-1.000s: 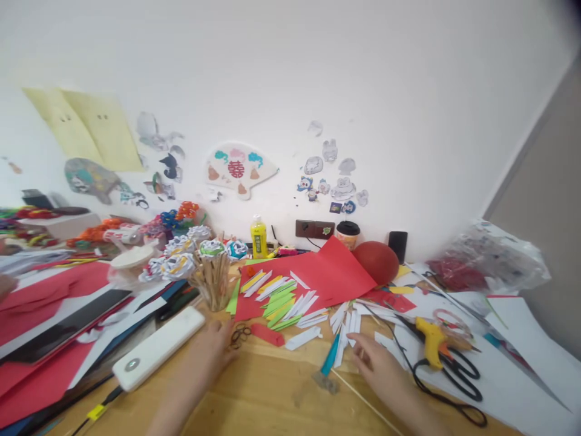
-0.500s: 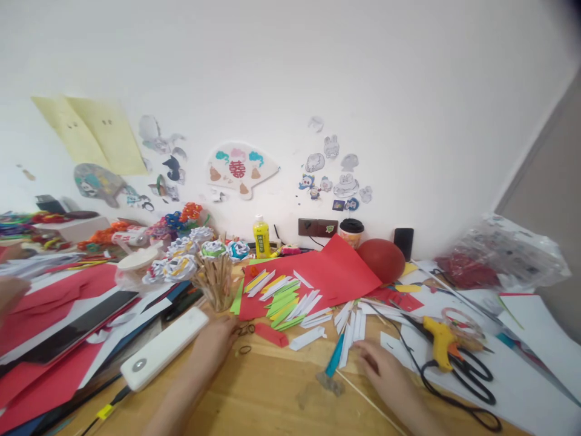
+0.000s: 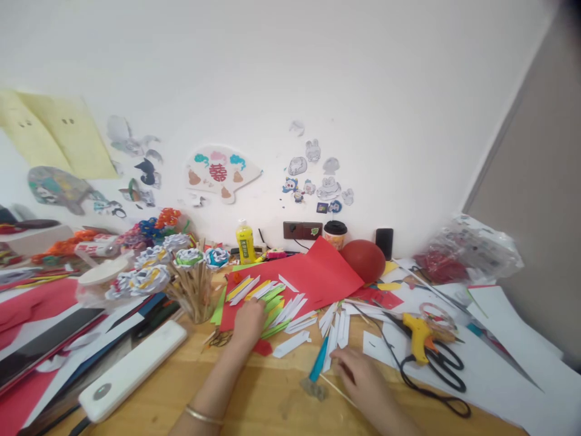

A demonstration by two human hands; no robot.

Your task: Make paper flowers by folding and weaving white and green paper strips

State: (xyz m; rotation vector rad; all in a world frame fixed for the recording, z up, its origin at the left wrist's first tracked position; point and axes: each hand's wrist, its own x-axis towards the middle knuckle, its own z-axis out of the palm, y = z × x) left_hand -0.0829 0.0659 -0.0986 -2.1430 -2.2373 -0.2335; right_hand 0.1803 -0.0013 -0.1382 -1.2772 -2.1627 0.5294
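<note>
My left hand reaches over a pile of folded paper strips in green, yellow and white, lying on red paper. Its fingertips are at the strips, mostly hidden behind the back of the hand. A small red folded paper piece shows beside that wrist. My right hand rests low on the table with curled fingers, at the ends of some white folded strips. Anything between those fingers is too small to make out. Just left of it are a blue stick-like piece and a thin pale stick.
A yellow glue gun and black-handled scissors lie at right. At left are a white power bank, a bundle of wooden sticks and paper flowers. A yellow bottle, lidded cup and red balloon stand behind.
My left hand has moved forward and right, from beside the dark elastic bands to the strip pile. My right hand stays by the white strips. The view has turned slightly right.
</note>
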